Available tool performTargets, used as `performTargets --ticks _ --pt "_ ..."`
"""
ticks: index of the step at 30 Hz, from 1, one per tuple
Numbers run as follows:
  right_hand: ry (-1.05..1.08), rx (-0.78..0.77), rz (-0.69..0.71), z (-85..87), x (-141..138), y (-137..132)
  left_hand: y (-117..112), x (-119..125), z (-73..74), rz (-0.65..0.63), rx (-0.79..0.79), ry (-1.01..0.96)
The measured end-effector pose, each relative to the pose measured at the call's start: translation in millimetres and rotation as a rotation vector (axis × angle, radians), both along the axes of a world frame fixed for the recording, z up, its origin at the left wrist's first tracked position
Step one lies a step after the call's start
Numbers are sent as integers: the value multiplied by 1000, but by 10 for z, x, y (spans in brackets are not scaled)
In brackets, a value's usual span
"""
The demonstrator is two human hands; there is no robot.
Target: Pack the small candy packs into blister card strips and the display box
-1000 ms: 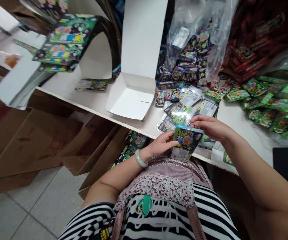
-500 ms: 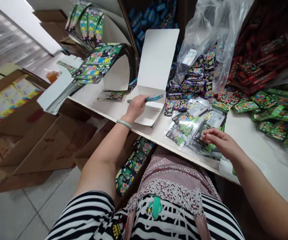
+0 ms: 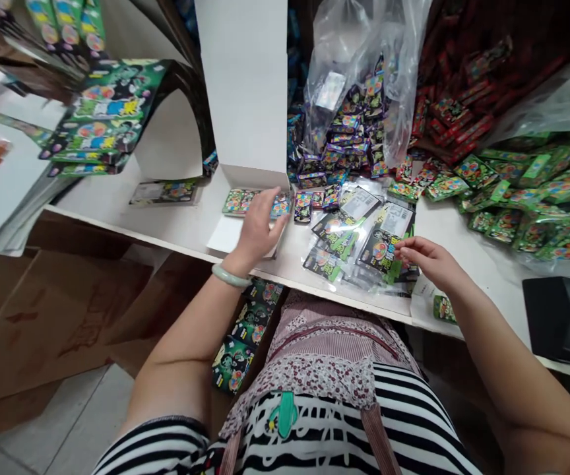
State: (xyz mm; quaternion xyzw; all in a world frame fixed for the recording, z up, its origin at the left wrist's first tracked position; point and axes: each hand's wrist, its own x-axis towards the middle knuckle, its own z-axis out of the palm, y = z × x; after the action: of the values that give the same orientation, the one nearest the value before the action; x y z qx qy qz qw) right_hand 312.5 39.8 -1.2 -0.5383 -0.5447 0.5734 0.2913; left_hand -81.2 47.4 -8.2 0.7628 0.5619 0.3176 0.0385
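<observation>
My left hand [image 3: 258, 224] lies in the open white box [image 3: 225, 234], fingers resting on the colourful packs [image 3: 243, 200] laid flat inside it. The box lid stands upright behind. My right hand [image 3: 426, 260] is at the edge of a pile of clear-wrapped packs [image 3: 361, 241] near the table's front edge, its fingers pinching the corner of one green pack [image 3: 386, 254].
A clear plastic bag [image 3: 359, 99] of small purple packs spills behind the pile. Green packs [image 3: 527, 198] heap at the right, red ones behind them. A black tape dispenser [image 3: 562, 320] sits far right. Printed box blanks [image 3: 101, 119] stack at left. Brown cartons [image 3: 62, 310] stand on the floor.
My left hand carried the pack from in front of my body into the white box and laid it flat there. My right hand let go and moved to the wrapped pile.
</observation>
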Motion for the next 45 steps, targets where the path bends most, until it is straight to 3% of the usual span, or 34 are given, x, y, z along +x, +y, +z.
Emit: performTargets --ticks 4,7,11,15,19,23,27,30,33,35,45 --pt "-80 162 -94 1 239 43 -180 822 90 -364 -118 -80" --pt "-245 285 -219 8 703 -33 -246 1264 26 -503 -242 -96" --pt "-677 224 -233 -22 1360 -348 -244 1748 -46 -650 -404 -112" --pt "-868 135 -303 -164 1570 -709 -271 2289 -32 -636 -602 -125" --pt "-661 145 -426 -372 1528 -924 -332 2711 -91 -519 -767 -270" --pt "-478 212 -483 -547 1551 -944 -360 2917 -233 -403 -865 -457" --pt "-575 234 -476 -580 1584 -909 -351 2990 -338 -344 -848 -490" --pt "-664 389 -475 -505 1534 -940 -331 3012 -374 -327 -834 -496" --pt "-741 564 -285 -425 1452 -1008 -311 3038 -380 -304 -840 -567" --pt "-784 561 -139 -402 1407 -1042 -306 3064 -361 -277 -869 -629" --pt "-870 570 90 -390 1433 -1037 -241 3165 -156 -74 -1185 -1130"
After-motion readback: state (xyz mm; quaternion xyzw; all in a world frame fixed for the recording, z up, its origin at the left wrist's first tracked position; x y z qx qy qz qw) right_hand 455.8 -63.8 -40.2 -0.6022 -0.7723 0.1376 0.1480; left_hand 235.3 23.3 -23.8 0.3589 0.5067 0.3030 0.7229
